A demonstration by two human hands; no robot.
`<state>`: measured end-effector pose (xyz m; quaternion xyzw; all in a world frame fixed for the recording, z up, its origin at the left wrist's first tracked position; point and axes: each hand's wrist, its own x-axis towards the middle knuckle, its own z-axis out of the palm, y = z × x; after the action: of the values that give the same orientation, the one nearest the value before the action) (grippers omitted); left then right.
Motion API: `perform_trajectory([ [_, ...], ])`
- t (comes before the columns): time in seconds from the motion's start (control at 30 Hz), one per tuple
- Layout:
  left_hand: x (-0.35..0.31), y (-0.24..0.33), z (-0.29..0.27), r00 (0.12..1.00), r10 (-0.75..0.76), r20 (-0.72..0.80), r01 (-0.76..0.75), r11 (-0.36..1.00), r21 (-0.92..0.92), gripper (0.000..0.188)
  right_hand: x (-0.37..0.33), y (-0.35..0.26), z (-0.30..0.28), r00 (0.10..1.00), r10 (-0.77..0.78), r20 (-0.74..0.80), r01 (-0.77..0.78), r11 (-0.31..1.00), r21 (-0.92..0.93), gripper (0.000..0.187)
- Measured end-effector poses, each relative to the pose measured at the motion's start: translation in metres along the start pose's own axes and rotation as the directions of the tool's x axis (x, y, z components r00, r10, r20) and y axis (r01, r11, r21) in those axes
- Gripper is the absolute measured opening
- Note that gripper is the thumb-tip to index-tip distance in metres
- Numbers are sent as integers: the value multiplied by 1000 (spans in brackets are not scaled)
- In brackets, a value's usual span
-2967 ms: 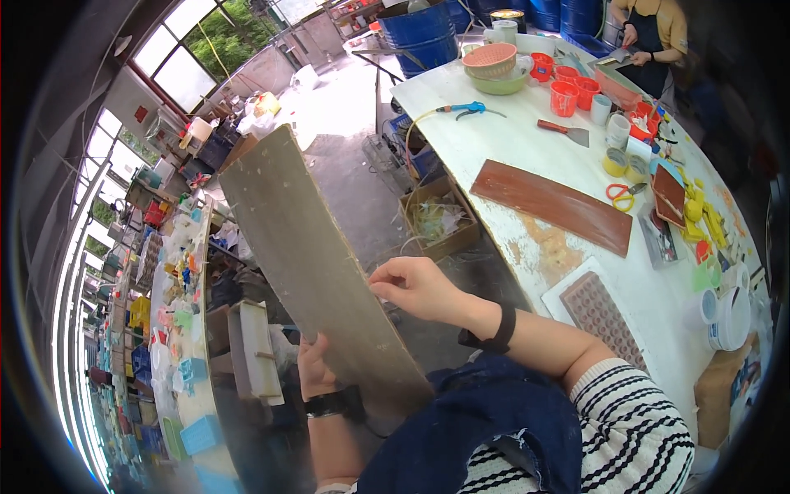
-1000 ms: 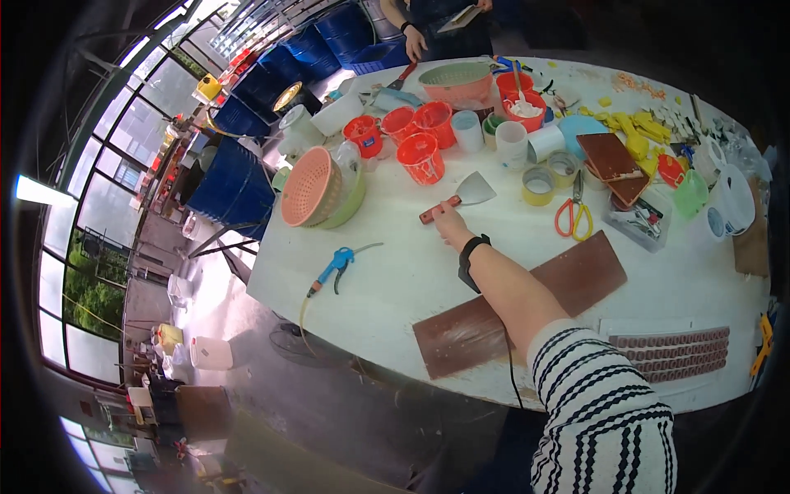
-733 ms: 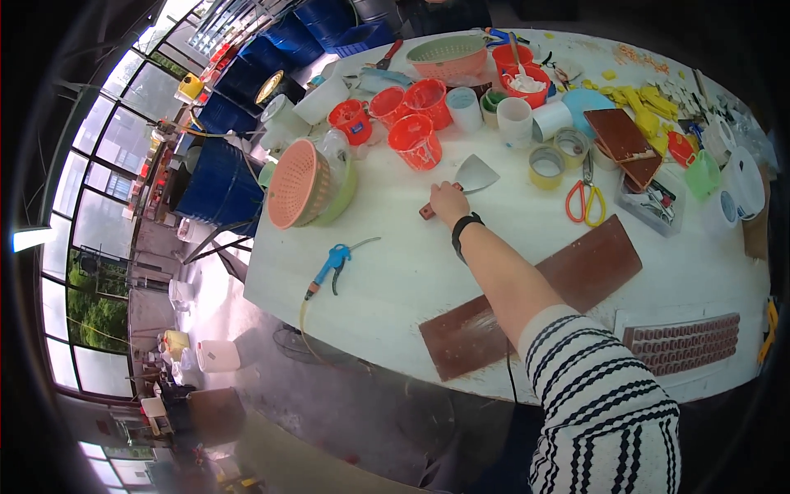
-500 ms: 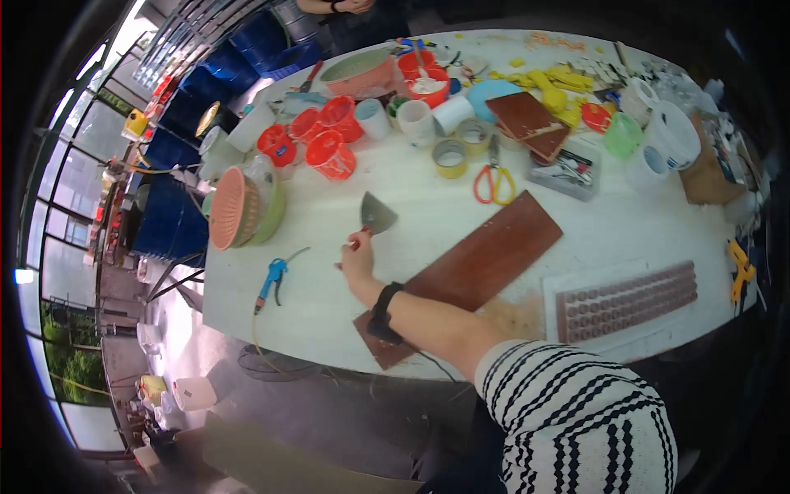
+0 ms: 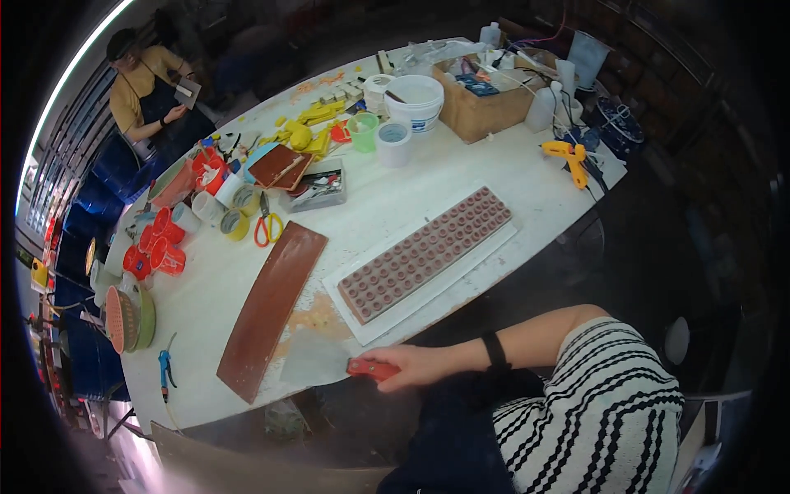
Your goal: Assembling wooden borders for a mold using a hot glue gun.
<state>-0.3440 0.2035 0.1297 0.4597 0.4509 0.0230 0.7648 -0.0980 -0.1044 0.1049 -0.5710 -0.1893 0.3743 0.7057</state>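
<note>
My right hand (image 5: 405,366) is closed round the red handle of a putty knife (image 5: 374,368) at the table's near edge. Its wide pale blade (image 5: 313,360) points left, close to the lower part of a long reddish-brown board (image 5: 271,309). Beyond my hand a brown slab with rows of round knobs (image 5: 424,257) rests on a white sheet (image 5: 374,329). My left hand is out of the picture.
Scissors (image 5: 265,230), tape rolls (image 5: 234,224), red cups (image 5: 168,257) and a clear box of tools (image 5: 325,191) stand farther back. A yellow glue gun (image 5: 568,160) lies right, a blue air gun (image 5: 166,369) left. Across the table a person (image 5: 156,99) holds a flat piece.
My right hand has drawn the putty knife from the table's left middle back to the near edge. The view has swung right, bringing the other person's upper body and a cardboard box into sight.
</note>
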Motion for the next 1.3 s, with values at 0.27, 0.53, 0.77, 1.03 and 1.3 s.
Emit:
perform_trajectory([
  [0.27, -3, -34, 72, 988, 16, 155, -5, 997, -73, 57, -224, -72, -188, 644, 9, -765, -352, 892, -285, 43],
  [0.53, -2, -51, 177, 984, 78, 161, -59, 991, -117, 55, -276, -93, -374, 546, -198, -814, -644, 522, -559, 40],
  [0.77, -25, -66, 270, 993, 106, 54, -97, 986, -135, 54, -240, -92, -463, 708, 21, -706, -687, 253, -681, 28],
  [1.03, -35, -57, 310, 992, 127, -26, -129, 983, -133, 52, -221, -95, -512, 799, 167, -577, -601, 213, -771, 25],
  [1.3, -2, -41, 310, 990, 140, 19, -135, 977, -166, 51, -191, -92, -520, 837, 141, -528, -546, 169, -821, 26],
])
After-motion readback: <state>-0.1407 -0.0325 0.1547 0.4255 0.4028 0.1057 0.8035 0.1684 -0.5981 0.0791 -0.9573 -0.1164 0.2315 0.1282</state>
